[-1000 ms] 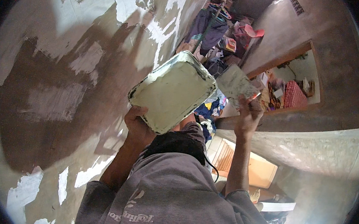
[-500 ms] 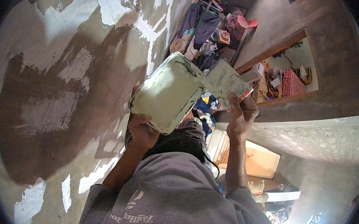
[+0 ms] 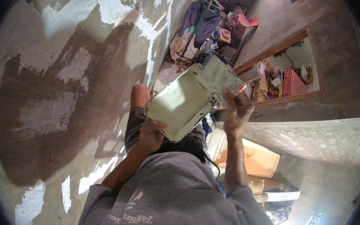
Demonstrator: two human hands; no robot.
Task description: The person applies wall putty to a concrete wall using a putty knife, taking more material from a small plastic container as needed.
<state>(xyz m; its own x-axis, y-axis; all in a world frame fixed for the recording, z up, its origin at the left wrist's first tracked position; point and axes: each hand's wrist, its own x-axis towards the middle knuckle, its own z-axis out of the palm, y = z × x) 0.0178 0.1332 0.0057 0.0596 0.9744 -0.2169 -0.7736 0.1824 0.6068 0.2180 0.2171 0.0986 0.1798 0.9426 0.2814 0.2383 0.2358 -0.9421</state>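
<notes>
My left hand (image 3: 151, 133) grips the near left corner of a shallow rectangular tray (image 3: 186, 113), thumb over its rim. The tray is pale greenish cream, with dark, chipped edges. Closed around the handle end of a wide putty knife (image 3: 219, 75) is my right hand (image 3: 237, 112). Pale paste smears the knife's broad blade, which lies over the far right edge of the tray. A bit of orange shows by my right fingers; the rest of the handle is hidden.
Close on the left rises a brown-grey wall (image 3: 57, 115) with white patches. Ahead, dark clothes (image 3: 202, 23) hang from a pole near a cluttered shelf. To the right are a wood-framed opening (image 3: 277, 52) and an orange-tan panel (image 3: 260, 161). My bare knee (image 3: 140, 96) is beside the wall.
The tray has shifted right and slightly toward me. The putty knife has moved left and farther out, and its blade shows more paste. My knee has come into sight.
</notes>
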